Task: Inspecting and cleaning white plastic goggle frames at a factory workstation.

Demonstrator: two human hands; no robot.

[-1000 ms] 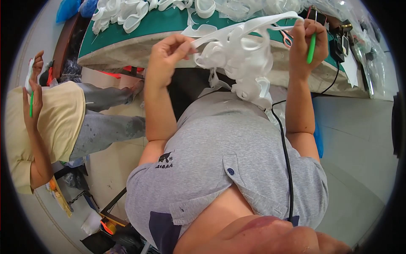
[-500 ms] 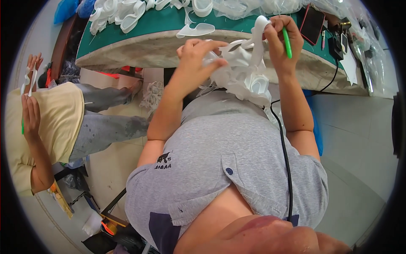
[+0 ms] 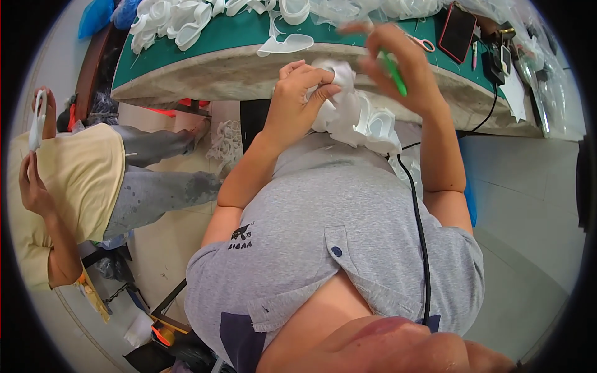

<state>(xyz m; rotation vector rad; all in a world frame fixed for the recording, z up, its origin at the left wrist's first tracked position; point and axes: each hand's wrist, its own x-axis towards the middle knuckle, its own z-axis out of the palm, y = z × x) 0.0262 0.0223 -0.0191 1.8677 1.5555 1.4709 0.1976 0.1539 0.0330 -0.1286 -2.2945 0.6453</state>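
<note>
Could spill the heap of white pieces (image 3: 376, 127), bunched just beyond the grey shirt (image 3: 373, 205) and near the edge of the green-topped table (image 3: 230, 40), if tugged by a snag among loops. Could drop or overstretch the white strip (image 3: 344, 78), pinched between thumb and fingers of the left hand (image 3: 298, 93), through too loose or too hard a hold. Might nick either through a careless swing of the green tool (image 3: 394, 76), tucked in the blurred right hand (image 3: 407, 62) with index finger outstretched. Looks soft, white, curled, raised at the rims.
</note>
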